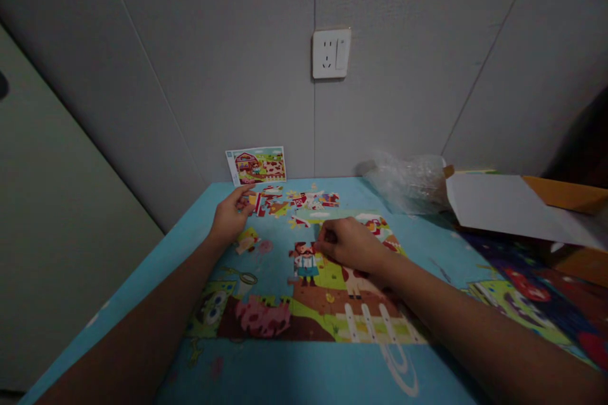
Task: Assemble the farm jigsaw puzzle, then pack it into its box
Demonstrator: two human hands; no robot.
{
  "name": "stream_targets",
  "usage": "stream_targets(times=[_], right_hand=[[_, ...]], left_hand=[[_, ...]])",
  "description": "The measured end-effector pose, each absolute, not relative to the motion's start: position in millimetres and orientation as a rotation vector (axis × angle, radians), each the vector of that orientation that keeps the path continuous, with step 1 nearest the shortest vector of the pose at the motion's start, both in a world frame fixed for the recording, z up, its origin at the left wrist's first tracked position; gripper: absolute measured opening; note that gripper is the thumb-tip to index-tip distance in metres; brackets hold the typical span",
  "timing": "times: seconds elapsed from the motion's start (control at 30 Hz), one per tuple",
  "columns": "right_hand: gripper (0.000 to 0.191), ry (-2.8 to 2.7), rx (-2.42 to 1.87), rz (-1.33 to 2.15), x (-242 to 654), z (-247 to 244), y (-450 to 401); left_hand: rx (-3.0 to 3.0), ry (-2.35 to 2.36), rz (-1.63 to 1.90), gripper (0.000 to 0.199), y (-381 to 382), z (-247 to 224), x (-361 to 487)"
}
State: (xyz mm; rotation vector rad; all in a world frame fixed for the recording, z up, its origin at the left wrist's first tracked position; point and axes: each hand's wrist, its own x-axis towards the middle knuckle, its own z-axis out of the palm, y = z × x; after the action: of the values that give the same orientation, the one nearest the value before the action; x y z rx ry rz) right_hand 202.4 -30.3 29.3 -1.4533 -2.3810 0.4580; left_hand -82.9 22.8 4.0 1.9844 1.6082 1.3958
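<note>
A partly joined jigsaw puzzle (308,310) lies on the table, showing a farmer, a pink pig, a cow and a white fence. Over its upper middle is my right hand (351,242), fingers curled together just right of the farmer's head; whatever they hold is hidden. My left hand (229,216) reaches to the far left with fingers apart, beside loose puzzle pieces (278,207) at the back. The picture card (260,166) leans on the wall just beyond its fingertips. Another loose piece (247,240) rests right of my left wrist.
Crumpled clear plastic wrap (408,180) lies at the back right. Next to it an open cardboard box (522,209) reaches over the table's right side. The blue table (266,373) has printed cartoon figures. Behind it stands a grey wall with a socket (331,54).
</note>
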Motion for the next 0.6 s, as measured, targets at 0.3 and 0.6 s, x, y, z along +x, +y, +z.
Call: stream_targets(times=[0.3, 0.6], right_hand=[[0.019, -2.398, -1.481, 0.386, 199, 30, -30], [0.017, -2.377, -1.446, 0.395, 202, 30, -28]], left_hand=[[1.800, 1.629, 1.493, 0.042, 19, 5, -82], [2.458, 1.765, 0.896, 0.046, 11, 10, -74]])
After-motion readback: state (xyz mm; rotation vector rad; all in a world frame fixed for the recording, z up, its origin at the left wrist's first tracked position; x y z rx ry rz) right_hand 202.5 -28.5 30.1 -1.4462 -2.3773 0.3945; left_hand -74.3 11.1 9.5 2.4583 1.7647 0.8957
